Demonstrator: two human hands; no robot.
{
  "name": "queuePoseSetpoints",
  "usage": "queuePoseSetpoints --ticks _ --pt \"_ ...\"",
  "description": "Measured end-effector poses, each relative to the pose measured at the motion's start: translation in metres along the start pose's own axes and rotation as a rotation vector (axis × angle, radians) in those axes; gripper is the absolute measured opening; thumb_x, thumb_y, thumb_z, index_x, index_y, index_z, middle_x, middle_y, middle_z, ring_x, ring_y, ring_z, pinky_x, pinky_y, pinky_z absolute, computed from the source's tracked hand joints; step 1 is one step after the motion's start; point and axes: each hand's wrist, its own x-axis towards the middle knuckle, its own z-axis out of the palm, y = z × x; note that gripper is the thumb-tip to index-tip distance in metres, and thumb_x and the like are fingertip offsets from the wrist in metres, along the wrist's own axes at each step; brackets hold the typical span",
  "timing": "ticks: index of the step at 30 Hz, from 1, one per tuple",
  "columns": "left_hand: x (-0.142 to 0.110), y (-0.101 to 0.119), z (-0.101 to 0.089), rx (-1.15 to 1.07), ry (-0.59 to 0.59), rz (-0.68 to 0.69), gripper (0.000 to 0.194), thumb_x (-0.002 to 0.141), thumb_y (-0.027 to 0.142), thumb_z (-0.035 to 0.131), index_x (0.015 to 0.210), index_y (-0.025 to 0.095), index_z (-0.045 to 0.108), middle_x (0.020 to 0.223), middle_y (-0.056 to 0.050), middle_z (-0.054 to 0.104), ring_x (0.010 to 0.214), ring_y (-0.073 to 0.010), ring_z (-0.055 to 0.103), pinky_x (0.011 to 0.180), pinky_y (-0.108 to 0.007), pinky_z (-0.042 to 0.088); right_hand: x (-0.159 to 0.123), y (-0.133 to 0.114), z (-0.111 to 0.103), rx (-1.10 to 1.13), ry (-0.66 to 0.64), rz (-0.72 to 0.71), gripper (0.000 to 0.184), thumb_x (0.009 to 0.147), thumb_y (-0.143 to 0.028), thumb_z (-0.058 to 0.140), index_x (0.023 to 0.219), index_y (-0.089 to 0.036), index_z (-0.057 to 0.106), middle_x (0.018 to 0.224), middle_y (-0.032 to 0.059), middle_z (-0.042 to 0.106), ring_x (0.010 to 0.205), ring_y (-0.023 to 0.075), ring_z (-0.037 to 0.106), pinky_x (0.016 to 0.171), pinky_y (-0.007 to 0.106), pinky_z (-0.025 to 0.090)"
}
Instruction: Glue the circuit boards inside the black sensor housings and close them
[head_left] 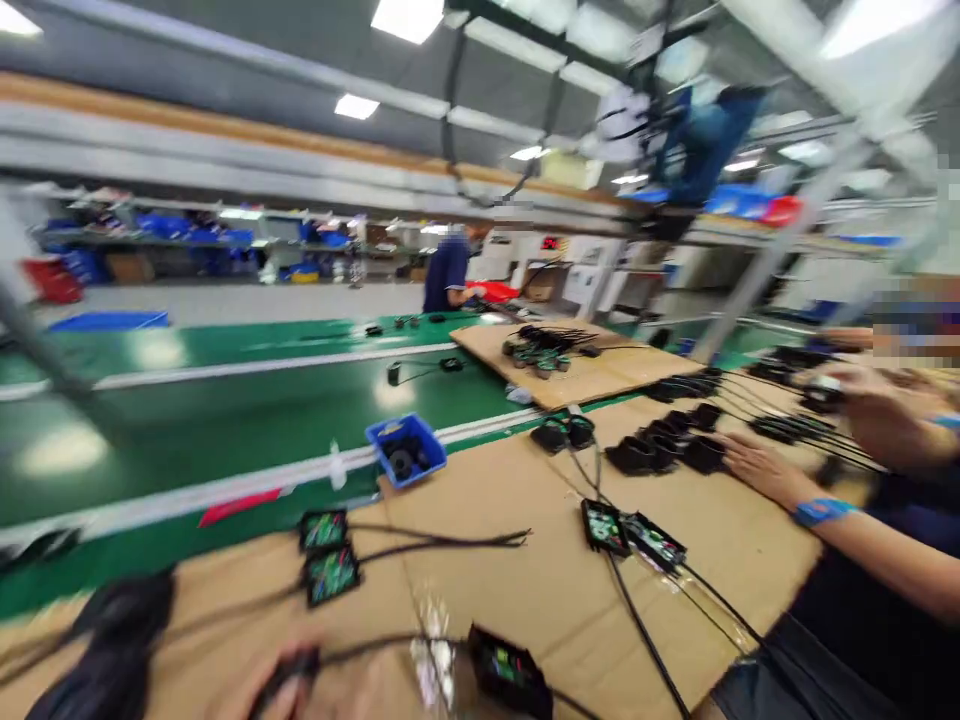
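Only a motion-smeared patch of my left hand (300,692) shows at the bottom edge. It lies over a black cable (375,645) that runs right to an open black box with a green circuit board (508,672). Whether the fingers grip the cable I cannot tell. My right hand is not in the picture. Two more open boxes with green boards (328,552) lie a little farther left on the brown cardboard sheet (510,500), their cables trailing right. Another pair of board boxes (630,532) lies to the right.
A co-worker's forearm with a blue wristband (819,511) reaches in from the right over rows of black parts (660,450). A small blue bin (406,450) stands by the green conveyor belt (225,410). A blurred black bundle (112,640) lies bottom left. Another person (448,272) stands far back.
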Motion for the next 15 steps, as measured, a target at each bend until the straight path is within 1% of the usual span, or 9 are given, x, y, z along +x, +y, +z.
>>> queuePoseSetpoints --ticks 1,3,4,6,8,9,12,13,15 --pt "-0.017 0.005 -0.006 0.013 0.076 -0.055 0.042 0.094 0.053 0.054 0.131 0.035 0.059 0.123 -0.004 0.069 0.108 -0.0274 0.067 0.083 -0.041 0.062 -0.009 -0.032 0.016 0.086 -0.062 -0.061 0.025 0.098 -0.038 0.058 0.113 -0.017 0.063 0.108 0.0063 0.066 0.086 0.0151 0.065 0.075 0.032 0.058" --pt "-0.048 0.022 -0.024 0.093 0.251 -0.033 0.036 0.097 0.043 0.052 0.129 0.031 0.061 0.122 -0.006 0.071 0.111 -0.0258 0.068 0.087 -0.037 0.061 -0.03 -0.09 0.04 0.27 -0.157 -0.189 0.024 0.098 -0.037 0.06 0.105 -0.014 0.064 0.09 0.0018 0.067 0.07 0.0115 0.064 0.063 0.026 0.056" --pt "-0.062 0.034 -0.036 0.135 0.318 -0.04 0.038 0.097 0.038 0.053 0.132 0.027 0.059 0.126 -0.009 0.069 0.116 -0.0259 0.065 0.093 -0.037 0.058 -0.041 -0.112 0.047 0.355 -0.186 -0.241 0.022 0.098 -0.034 0.06 0.1 -0.013 0.065 0.08 -0.0004 0.066 0.061 0.0097 0.061 0.057 0.023 0.052" --pt "-0.089 0.062 -0.061 0.212 0.425 -0.023 0.035 0.096 0.031 0.055 0.13 0.021 0.059 0.127 -0.013 0.067 0.122 -0.026 0.062 0.103 -0.039 0.052 -0.056 -0.135 0.056 0.487 -0.207 -0.312 0.018 0.098 -0.025 0.058 0.092 -0.011 0.068 0.067 -0.0007 0.065 0.053 0.0093 0.06 0.051 0.02 0.047" --pt "-0.122 0.092 -0.077 0.291 0.521 0.025 0.029 0.092 0.024 0.06 0.121 0.02 0.062 0.123 -0.012 0.068 0.119 -0.0257 0.063 0.103 -0.04 0.051 -0.062 -0.136 0.065 0.565 -0.185 -0.343 0.024 0.099 -0.022 0.053 0.089 -0.01 0.072 0.067 0.0043 0.069 0.056 0.0111 0.064 0.052 0.021 0.046" --pt "-0.141 0.105 -0.08 0.328 0.579 0.086 0.026 0.09 0.019 0.061 0.116 0.02 0.064 0.115 -0.011 0.07 0.111 -0.0238 0.066 0.098 -0.038 0.055 -0.062 -0.132 0.069 0.586 -0.161 -0.348 0.03 0.1 -0.025 0.051 0.086 -0.011 0.073 0.065 0.0055 0.069 0.055 0.0118 0.065 0.05 0.021 0.045" --pt "-0.208 0.126 -0.075 0.413 0.678 0.282 0.019 0.087 0.01 0.061 0.103 0.019 0.067 0.086 -0.004 0.073 0.079 -0.0164 0.071 0.072 -0.029 0.06 -0.058 -0.12 0.079 0.6 -0.139 -0.34 0.04 0.1 -0.038 0.052 0.082 -0.011 0.075 0.066 0.0088 0.072 0.051 0.0137 0.064 0.046 0.024 0.041" --pt "-0.23 0.126 -0.07 0.438 0.707 0.287 0.018 0.086 0.009 0.061 0.099 0.019 0.067 0.08 -0.002 0.073 0.072 -0.015 0.071 0.066 -0.027 0.06 -0.057 -0.118 0.08 0.595 -0.146 -0.338 0.044 0.099 -0.044 0.052 0.081 -0.011 0.076 0.067 0.0094 0.073 0.052 0.0138 0.065 0.046 0.024 0.04" --pt "-0.271 0.12 -0.061 0.475 0.851 0.17 0.013 0.087 0.01 0.062 0.095 0.019 0.067 0.076 -0.001 0.073 0.069 -0.0137 0.07 0.064 -0.025 0.058 -0.055 -0.116 0.081 0.568 -0.164 -0.325 0.058 0.096 -0.058 0.049 0.077 -0.01 0.078 0.065 0.0103 0.073 0.048 0.0118 0.063 0.042 0.022 0.037"
